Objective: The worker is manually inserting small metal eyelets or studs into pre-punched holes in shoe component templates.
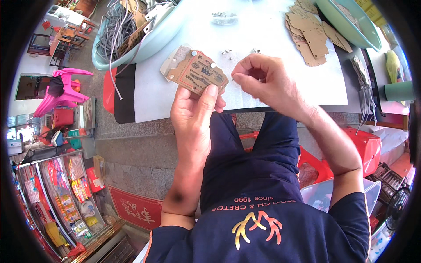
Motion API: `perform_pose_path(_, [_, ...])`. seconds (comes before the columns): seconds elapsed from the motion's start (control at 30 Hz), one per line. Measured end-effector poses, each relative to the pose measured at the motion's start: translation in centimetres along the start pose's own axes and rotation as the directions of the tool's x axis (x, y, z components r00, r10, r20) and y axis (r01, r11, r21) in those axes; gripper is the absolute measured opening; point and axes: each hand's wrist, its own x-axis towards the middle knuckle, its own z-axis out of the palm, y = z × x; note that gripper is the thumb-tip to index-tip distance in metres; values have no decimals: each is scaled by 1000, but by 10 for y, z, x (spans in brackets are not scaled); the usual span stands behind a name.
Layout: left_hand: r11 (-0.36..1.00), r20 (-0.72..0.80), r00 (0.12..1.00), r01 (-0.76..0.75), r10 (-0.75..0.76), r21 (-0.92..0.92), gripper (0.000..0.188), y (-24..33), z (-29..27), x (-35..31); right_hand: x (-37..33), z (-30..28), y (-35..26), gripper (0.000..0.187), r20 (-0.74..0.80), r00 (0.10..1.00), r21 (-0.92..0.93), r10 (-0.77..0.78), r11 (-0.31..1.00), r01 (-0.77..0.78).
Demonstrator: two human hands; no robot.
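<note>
Head view: at the centre of the frame, the left hand (195, 105) has the brown card (197, 73) pinched between thumb and fingers, two studs (213, 65) along its upper edge. Just to the right, the right hand (274, 81) curls, thumb and forefinger nearly together; whether they grip anything, one cannot tell. Metal bits (226, 52) lie just above, a tub (173, 35) upper left.

The held card (197, 72) is tan, printed in dark ink, its studs (213, 65) silvery white. I see grey cables (117, 41), a pale aqua basin (163, 43), a mint-green basin (364, 38), a white sheet (160, 103), a hot-pink stool (68, 90), and a navy shirt (307, 232) with a yellow-to-red branching motif (258, 228).
</note>
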Motion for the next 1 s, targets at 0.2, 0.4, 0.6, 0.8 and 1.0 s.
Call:
perform_pose_path(0.2, [999,51,998,-29,31,-35,25,4,7,0,-10,12,-5,21,108,969,455,224,855,-249])
perform_pose_path(0.4, [998,79,996,-30,34,-49,29,3,6,1,-13,7,-7,19,212,949,616,234,722,-316])
perform_pose_path(0.6, [999,76,997,-18,21,-46,26,3,9,-1,-14,6,-9,16,209,947,660,245,679,-321])
perform_pose_path(0.8, [998,75,996,-33,37,-54,27,0,12,-1,-18,7,-5,16,177,959,679,223,678,-283])
perform_pose_path(1.0, [998,78,997,-13,18,-67,28,-1,14,0,-17,5,-3,20,197,953,686,231,662,-302])
